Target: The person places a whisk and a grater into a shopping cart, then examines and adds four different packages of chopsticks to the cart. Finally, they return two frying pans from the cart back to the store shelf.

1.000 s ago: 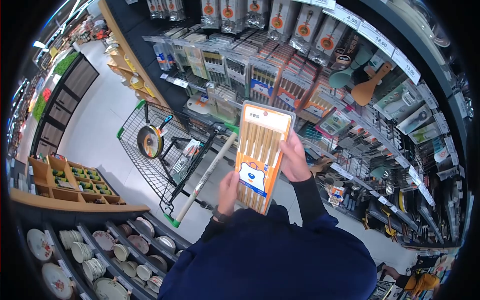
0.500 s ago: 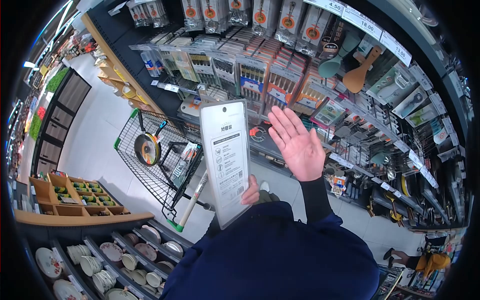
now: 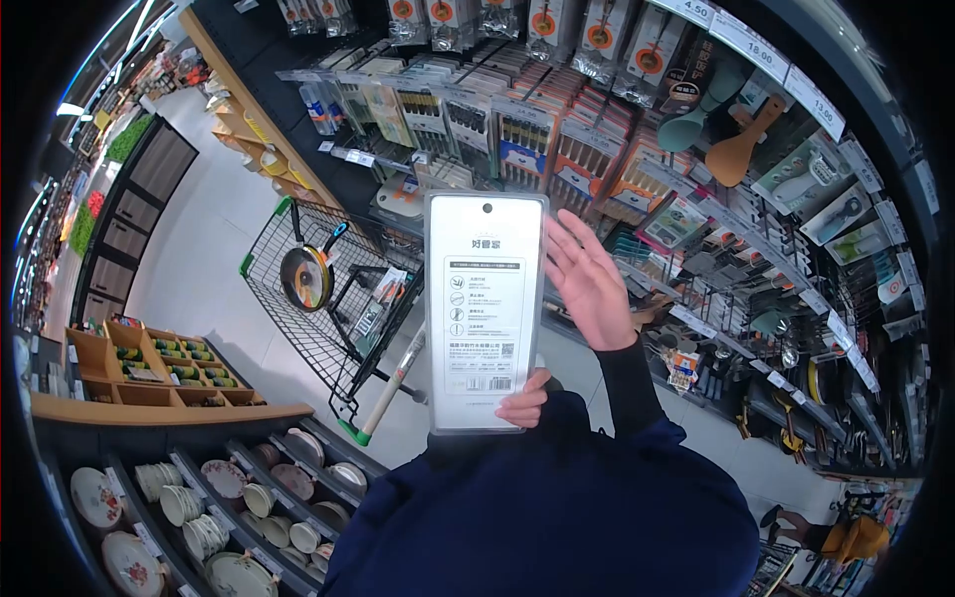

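Observation:
Facing me upright is a flat white retail package [image 3: 484, 308] with a hang hole at the top, printed text and a barcode. My left hand [image 3: 523, 401] is closed on its lower part, fingers wrapped round the right edge; the rest of that hand is hidden behind it. My right hand [image 3: 594, 289] is raised beside the package's right edge, fingers stretched out and holding nothing. Behind them, packs of chopsticks [image 3: 577, 179] hang in rows on the shelf rack.
A shopping cart [image 3: 288, 234] stands to the left, with a frying pan [image 3: 306, 277] in it. Bowls and plates [image 3: 184, 502] fill the lower left shelves. Spatulas and ladles [image 3: 741, 144] hang at the right. A person [image 3: 856, 537] is at the far lower right.
The package has turned to face me more squarely and shifted right. My right hand has turned from palm-facing to more edge-on, its fingers now near the package's edge.

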The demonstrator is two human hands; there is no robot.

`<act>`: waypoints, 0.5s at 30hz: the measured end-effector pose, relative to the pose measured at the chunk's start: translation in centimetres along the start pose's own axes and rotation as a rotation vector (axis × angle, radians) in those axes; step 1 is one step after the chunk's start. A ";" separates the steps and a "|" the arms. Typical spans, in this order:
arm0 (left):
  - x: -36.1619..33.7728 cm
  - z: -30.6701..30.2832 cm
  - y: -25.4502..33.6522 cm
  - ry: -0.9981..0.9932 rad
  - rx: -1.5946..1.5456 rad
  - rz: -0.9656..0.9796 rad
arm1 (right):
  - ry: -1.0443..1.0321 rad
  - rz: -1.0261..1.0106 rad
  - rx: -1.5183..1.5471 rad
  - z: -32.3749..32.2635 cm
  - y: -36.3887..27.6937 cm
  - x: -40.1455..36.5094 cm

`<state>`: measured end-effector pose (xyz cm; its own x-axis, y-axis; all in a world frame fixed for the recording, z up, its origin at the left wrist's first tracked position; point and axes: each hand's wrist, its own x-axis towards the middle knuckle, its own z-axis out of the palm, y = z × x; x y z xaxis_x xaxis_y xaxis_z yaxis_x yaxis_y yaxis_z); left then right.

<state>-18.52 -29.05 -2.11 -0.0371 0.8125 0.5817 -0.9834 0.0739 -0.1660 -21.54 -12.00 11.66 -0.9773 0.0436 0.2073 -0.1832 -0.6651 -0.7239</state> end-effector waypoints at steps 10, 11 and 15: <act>0.3 -0.9 1.8 0.092 0.009 0.078 | 0.052 0.094 0.021 -3.0 1.1 1.8; 0.2 -1.7 2.3 0.062 0.020 0.079 | 0.063 0.113 0.028 -3.5 1.3 2.0; 0.7 -2.5 4.0 0.039 0.068 0.119 | -0.001 0.230 0.050 -5.5 3.2 3.0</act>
<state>-22.02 -26.69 -4.34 -0.1488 0.8352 0.5294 -0.9822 -0.0626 -0.1773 -25.60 -9.87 6.30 -0.9926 -0.1139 0.0411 0.0499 -0.6939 -0.7184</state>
